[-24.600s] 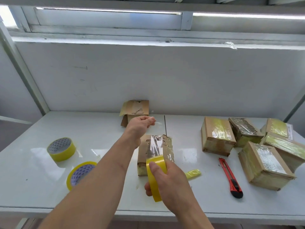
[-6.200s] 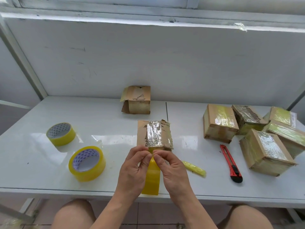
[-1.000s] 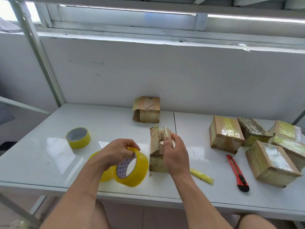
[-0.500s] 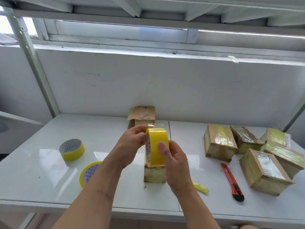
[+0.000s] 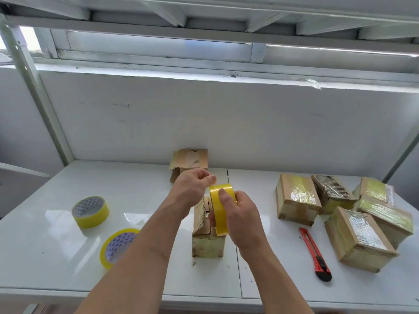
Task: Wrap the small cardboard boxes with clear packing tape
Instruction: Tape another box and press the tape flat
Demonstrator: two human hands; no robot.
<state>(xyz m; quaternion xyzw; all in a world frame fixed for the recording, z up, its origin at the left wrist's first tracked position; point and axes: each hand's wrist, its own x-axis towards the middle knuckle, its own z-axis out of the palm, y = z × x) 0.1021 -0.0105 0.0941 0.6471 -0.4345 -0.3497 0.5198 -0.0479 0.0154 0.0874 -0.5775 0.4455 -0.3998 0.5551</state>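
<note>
**Tape end drawn off the roll above the standing box**

The white table (image 5: pixel 68 245) carries everything. To the right of the hands sits a cluster of five taped boxes (image 5: pixel 297 200), wrapped and glossy. Directly below both hands the box being wrapped (image 5: pixel 207 243) stands on end; a second later than the frame where it was just being steadied by the right hand alone, it stands free. Beyond the left hand an untaped box (image 5: pixel 189 158) with loose flaps rests against the back wall.

The right hand (image 5: pixel 242 220) has its grip closed around the yellow tape roll (image 5: pixel 221 209), held on edge with the thumb across its face. Half a second ago both hands cupped this roll; now the left hand (image 5: pixel 192 189) has lifted up and away from it, its grip narrow, thumb and forefinger pinching the tape end, which is too clear to trace.

Left of the left forearm lie a spare roll (image 5: pixel 90 211) and a nearer roll (image 5: pixel 118 245), both with a triangle pattern inside the core; no wording is readable. Right of the right wrist lies a red utility knife (image 5: pixel 315 254).
</note>
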